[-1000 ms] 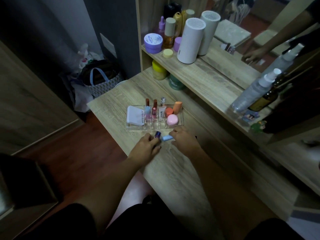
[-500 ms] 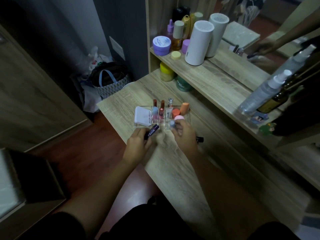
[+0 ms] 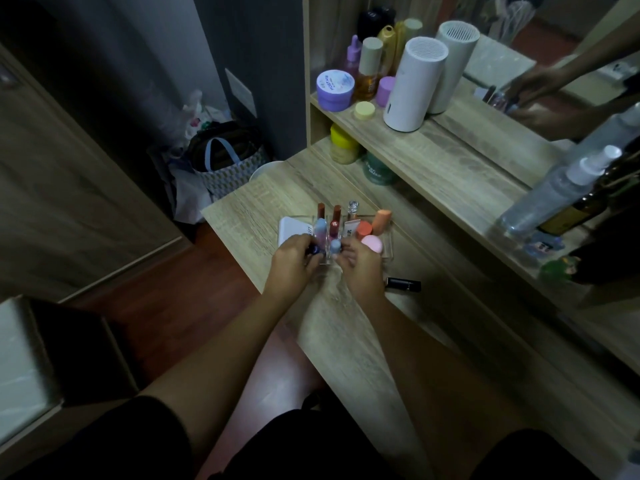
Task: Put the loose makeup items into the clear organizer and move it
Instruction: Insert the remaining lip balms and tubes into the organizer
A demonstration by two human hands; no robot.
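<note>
A: What is the biggest thing here?

B: The wooden desk [image 3: 346, 327], with a shelf [image 3: 450, 168] above it along a mirror. On the shelf stand a white cylinder [image 3: 414, 84] and a purple jar [image 3: 335, 90].

A: And where is the clear organizer [image 3: 386, 252]?

B: It sits on the desk, near the far left corner. A white compact [image 3: 289, 228], lipsticks and a pink sponge [image 3: 373, 243] are inside it.

A: The hands?

B: Both are at its near edge. The left hand [image 3: 294, 263] has its fingers closed around a dark tube [image 3: 313, 251]. The right hand [image 3: 360, 268] pinches a small light blue tube [image 3: 335, 245] that stands upright in a front compartment.

A: Anything loose?

B: A black lipstick [image 3: 403, 284] lies on the desk, just right of the right hand.
</note>
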